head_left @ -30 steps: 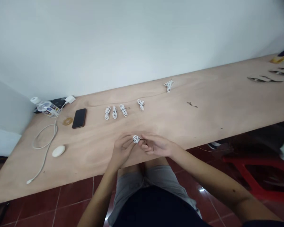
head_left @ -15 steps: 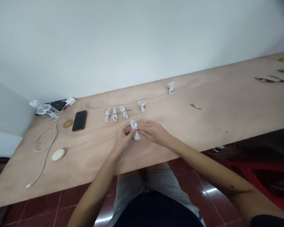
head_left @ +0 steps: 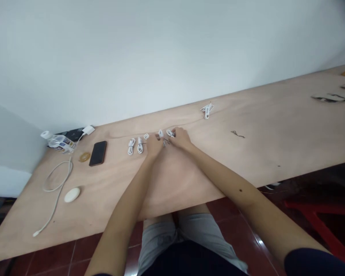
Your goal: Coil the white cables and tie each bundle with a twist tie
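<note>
Both my hands are stretched forward to a row of small coiled white cables on the wooden table (head_left: pixel 247 161). My left hand (head_left: pixel 153 146) and my right hand (head_left: pixel 181 138) meet with curled fingers around one coiled white cable (head_left: pixel 160 133), low on the tabletop inside the row. Two coiled cables (head_left: pixel 130 146) (head_left: pixel 139 145) lie left of my left hand, and part of another (head_left: pixel 146 136) shows just above it. One more bundle (head_left: pixel 169 133) sits at my right fingertips. A further coiled cable (head_left: pixel 207 110) lies apart, toward the wall.
A black phone (head_left: pixel 97 153), a tape roll (head_left: pixel 84 156), a plastic bottle (head_left: pixel 59 142), a charger with a long white cable (head_left: pixel 57 180) and a white oval object (head_left: pixel 72 194) lie at the left. A dark twist tie (head_left: pixel 237 134) lies right. Flat items (head_left: pixel 330 98) sit far right.
Both hands have carried the coiled white cable from the table's near edge forward into the row of bundles. The view has tilted slightly.
</note>
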### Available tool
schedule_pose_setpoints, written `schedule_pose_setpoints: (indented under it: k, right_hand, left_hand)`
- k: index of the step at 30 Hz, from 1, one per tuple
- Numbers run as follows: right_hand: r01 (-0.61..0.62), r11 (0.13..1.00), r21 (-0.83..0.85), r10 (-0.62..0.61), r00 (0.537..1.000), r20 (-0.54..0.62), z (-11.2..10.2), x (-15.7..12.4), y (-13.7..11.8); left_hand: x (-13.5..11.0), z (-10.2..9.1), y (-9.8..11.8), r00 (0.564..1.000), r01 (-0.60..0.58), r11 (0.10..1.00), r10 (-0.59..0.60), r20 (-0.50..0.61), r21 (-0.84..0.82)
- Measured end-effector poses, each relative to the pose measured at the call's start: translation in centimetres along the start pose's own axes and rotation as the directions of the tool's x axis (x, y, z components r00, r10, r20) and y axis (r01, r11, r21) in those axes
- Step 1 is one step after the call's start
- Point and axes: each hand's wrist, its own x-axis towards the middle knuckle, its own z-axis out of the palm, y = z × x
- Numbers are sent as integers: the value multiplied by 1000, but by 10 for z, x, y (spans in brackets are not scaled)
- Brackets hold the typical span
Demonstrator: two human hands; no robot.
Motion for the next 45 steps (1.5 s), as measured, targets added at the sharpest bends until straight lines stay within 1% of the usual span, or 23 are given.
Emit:
schedule_pose_setpoints:
  k: [2, 3, 4, 5, 6, 7, 9, 11, 12, 13, 15, 16, 18, 20, 23, 26, 30, 35, 37, 39, 41, 43, 45]
  right_hand:
    - [10, 998, 65, -8, 1000, -28, 5, -3, 6]
    - [22, 995, 101, -17, 999, -48, 6, -5, 9]
    - [42, 990, 135, -33, 997, -71, 7, -7, 11]
    - [70, 983, 170, -53, 993, -101, 7, -9, 12]
    - [106, 973, 206, -78, 987, -137, 7, -13, 12]
    - [153, 958, 244, -111, 978, -175, 5, -18, 11]
    - [269, 907, 324, -195, 950, -243, 2, -30, 4]
    - [378, 836, 397, -287, 919, -270, 0, -47, -7]
    - [415, 806, 422, -328, 906, -267, -1, -55, -13]
    - [453, 775, 440, -371, 891, -263, -1, -63, -19]
    - [506, 726, 466, -435, 863, -258, 1, -77, -30]
    - [520, 711, 474, -458, 853, -249, 2, -83, -35]
    - [525, 686, 503, -489, 845, -215, 5, -91, -41]
    - [494, 657, 570, -495, 852, -168, 8, -95, -43]
    - [412, 619, 669, -452, 883, -125, 11, -96, -40]
    - [354, 625, 695, -404, 909, -100, 13, -93, -34]
    - [336, 634, 696, -402, 913, -75, 14, -88, -27]
    - [328, 645, 690, -390, 918, -71, 10, -89, -28]
    - [280, 626, 728, -362, 931, -48, 10, -90, -29]
    - [166, 568, 806, -308, 951, 21, 10, -89, -28]
    - [-4, 478, 878, -255, 956, 144, 11, -88, -26]
    - [-197, 386, 901, -223, 928, 298, 9, -87, -24]
    - [-346, 315, 884, -226, 877, 424, 6, -87, -23]
  left_hand:
    - [-4, 1, 4, 991, -102, 987, 112, -78, 120]
    - [-8, 1, 5, 977, -161, 975, 179, -115, 153]
    - [-13, 0, 7, 963, -210, 966, 230, -138, 149]
    - [-19, -2, 8, 956, -240, 964, 255, -145, 114]
    - [-25, -4, 9, 959, -248, 968, 252, -127, 49]
    - [-32, -6, 9, 971, -230, 972, 226, -79, -40]
    - [-45, -9, 6, 986, -136, 962, 154, 57, -237]
    - [-58, -14, 1, 975, -4, 905, 99, 200, -425]
    - [-64, -16, -2, 964, 43, 859, 98, 246, -511]
    - [-70, -20, -5, 956, 74, 806, 111, 272, -587]
    - [-79, -29, -9, 951, 78, 719, 154, 267, -691]
    - [-83, -34, -11, 953, 67, 696, 167, 252, -714]
    - [-89, -46, -15, 964, 25, 689, 176, 200, -724]
    - [-94, -56, -18, 979, -31, 701, 166, 121, -712]
    - [-99, -65, -23, 988, -108, 725, 155, 9, -680]
    - [-101, -67, -25, 982, -163, 732, 182, -40, -662]
    - [-102, -63, -23, 975, -169, 708, 220, -13, -686]
    - [-104, -59, -21, 971, -147, 695, 238, 33, -704]
    - [-104, -58, -22, 964, -147, 689, 260, 53, -710]
    - [-103, -59, -24, 957, -145, 686, 281, 76, -713]
    - [-101, -60, -26, 949, -140, 676, 301, 98, -723]
    - [-100, -60, -28, 943, -119, 663, 309, 126, -739]
    - [-100, -61, -29, 941, -57, 649, 290, 177, -758]
